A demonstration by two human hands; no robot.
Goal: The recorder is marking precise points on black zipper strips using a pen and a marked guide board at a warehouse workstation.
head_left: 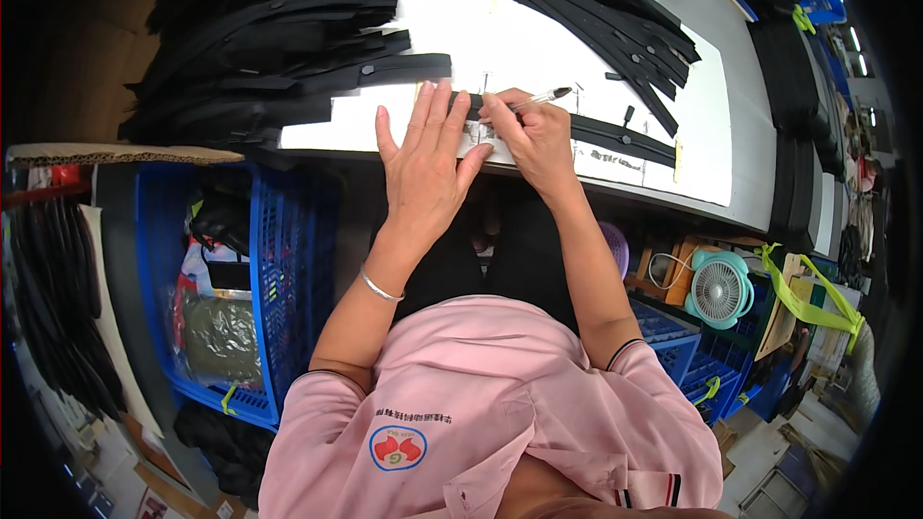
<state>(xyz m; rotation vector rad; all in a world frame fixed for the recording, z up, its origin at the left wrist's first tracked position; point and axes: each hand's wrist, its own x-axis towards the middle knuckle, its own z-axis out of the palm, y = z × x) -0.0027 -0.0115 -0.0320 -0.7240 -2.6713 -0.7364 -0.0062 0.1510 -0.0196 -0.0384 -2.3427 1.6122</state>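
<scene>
A black zipper (pixel 630 139) with a dangling pull lies along the near edge of a white marked board (pixel 707 101). My left hand (pixel 423 173) rests on it with the fingers stretched out flat, the thumb pointing toward my other hand. My right hand (pixel 538 149) is closed around a pen (pixel 553 96) with a pale barrel and a dark end. The pen's tip is hidden by my fingers, which are over the zipper's middle part. Another black zipper (pixel 394 69) lies just beyond my left fingertips.
Black zippers (pixel 279 14) are heaped at the far left, and a second bunch (pixel 596 24) fans out at the far right. Below the table stand a blue crate (pixel 264 288) with bagged goods, and a small teal fan (pixel 721 288). Black stacks (pixel 793 96) line the right side.
</scene>
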